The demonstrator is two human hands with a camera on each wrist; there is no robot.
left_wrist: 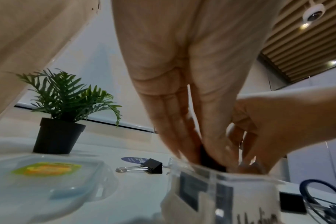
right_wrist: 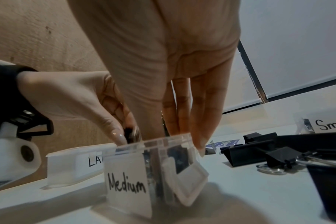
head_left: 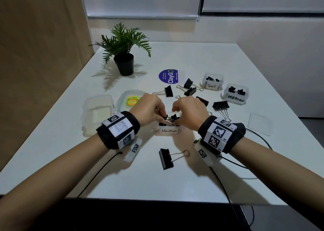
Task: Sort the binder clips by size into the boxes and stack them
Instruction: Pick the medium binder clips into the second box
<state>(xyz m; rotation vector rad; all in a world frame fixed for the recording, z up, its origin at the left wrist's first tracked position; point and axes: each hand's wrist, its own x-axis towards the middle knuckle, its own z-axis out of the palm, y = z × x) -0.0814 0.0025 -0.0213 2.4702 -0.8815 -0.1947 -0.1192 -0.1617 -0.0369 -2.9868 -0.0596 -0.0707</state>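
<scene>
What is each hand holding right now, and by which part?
The left hand pinches a binder clip by its wire handles, over the Medium box. The right hand reaches into that box; what it holds cannot be told.

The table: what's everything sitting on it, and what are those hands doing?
Table: one, white.
Potted plant: one, green, black pot, far left.
Round sticker: one, blue, centre.
Near Medium box: one, clear, between the hands, clips inside.
Far Medium box: one, clear, right.
Small box: one, clear, right.
Large box: one, clear, left.
Lid with yellow label: one, left.
Loose lid: one, clear, right.
Loose binder clips: about seven, black, scattered.
Left hand: pinches a clip in the near box.
Right hand: fingers reach into the same box.
</scene>
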